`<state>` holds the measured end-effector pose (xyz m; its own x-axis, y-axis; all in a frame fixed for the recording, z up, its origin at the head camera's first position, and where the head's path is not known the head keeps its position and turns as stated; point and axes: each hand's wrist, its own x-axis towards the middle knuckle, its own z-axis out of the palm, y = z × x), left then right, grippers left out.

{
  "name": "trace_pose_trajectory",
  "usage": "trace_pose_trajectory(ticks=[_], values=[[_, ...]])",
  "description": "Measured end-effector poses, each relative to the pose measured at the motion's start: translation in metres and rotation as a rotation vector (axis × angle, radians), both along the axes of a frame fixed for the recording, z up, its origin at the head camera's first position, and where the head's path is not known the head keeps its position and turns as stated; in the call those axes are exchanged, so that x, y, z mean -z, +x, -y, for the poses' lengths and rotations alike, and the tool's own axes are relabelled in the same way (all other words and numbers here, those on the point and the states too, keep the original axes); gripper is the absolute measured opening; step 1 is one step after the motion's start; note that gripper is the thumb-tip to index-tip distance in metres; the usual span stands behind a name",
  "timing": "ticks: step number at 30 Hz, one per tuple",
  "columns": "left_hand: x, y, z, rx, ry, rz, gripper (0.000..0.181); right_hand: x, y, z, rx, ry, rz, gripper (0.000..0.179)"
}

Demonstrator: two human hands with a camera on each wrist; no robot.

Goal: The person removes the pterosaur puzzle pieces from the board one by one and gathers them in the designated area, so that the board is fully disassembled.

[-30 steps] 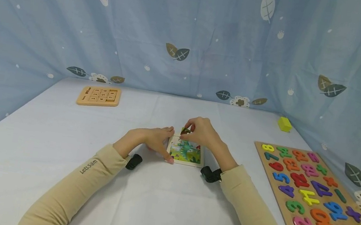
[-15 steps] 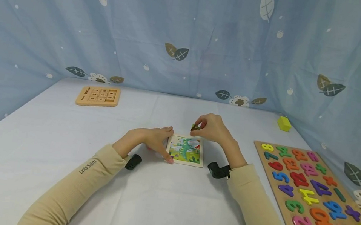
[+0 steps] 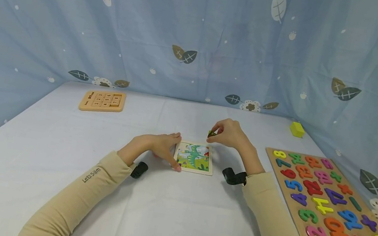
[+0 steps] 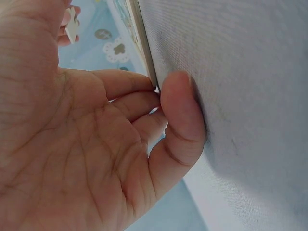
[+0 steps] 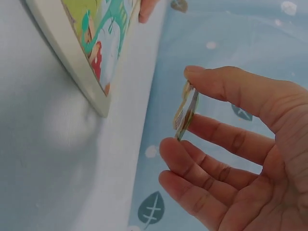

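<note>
A small framed jigsaw puzzle (image 3: 194, 156) with a green dinosaur picture lies flat on the table. My left hand (image 3: 161, 145) rests at its left side, fingers by the far left corner and thumb by the near left corner. In the left wrist view, the left fingers touch the frame's edge (image 4: 143, 45). Beyond the frame's far right corner, my right hand (image 3: 228, 133) pinches a small puzzle piece (image 3: 212, 134) above the table. The right wrist view shows this thin piece (image 5: 186, 110) nearly edge-on between thumb and fingers, its printed face mostly hidden.
A wooden number slide puzzle (image 3: 102, 101) lies at the back left. At the back right is a yellow-green block (image 3: 297, 129). A large board of coloured numbers (image 3: 331, 208) covers the right side. A blue patterned curtain (image 3: 199, 35) hangs behind the table.
My right hand has moved right and slightly away with the pinched piece, from over the frame's far edge to beyond its far right corner. My left hand has stayed in place.
</note>
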<state>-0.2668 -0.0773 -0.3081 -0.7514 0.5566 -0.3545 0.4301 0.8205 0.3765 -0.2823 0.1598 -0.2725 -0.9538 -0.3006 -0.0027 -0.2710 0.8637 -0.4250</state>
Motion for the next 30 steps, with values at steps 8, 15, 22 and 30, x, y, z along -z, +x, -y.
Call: trace_pose_trajectory(ticks=[8, 15, 22, 30], values=[[-0.001, 0.001, 0.0, -0.003, 0.005, -0.001, 0.114, 0.0, -0.002, -0.006, 0.038, 0.023, 0.033, 0.037], [0.001, -0.001, 0.001, 0.0, 0.012, 0.003, 0.114, 0.004, -0.005, -0.012, 0.049, 0.051, 0.073, 0.034], [0.002, -0.001, 0.001, -0.004, 0.018, 0.007, 0.114, 0.009, -0.008, -0.017, 0.051, 0.057, 0.087, 0.032], [0.003, -0.002, 0.001, -0.002, 0.014, -0.002, 0.114, 0.014, -0.007, -0.015, 0.067, 0.068, 0.111, 0.032]])
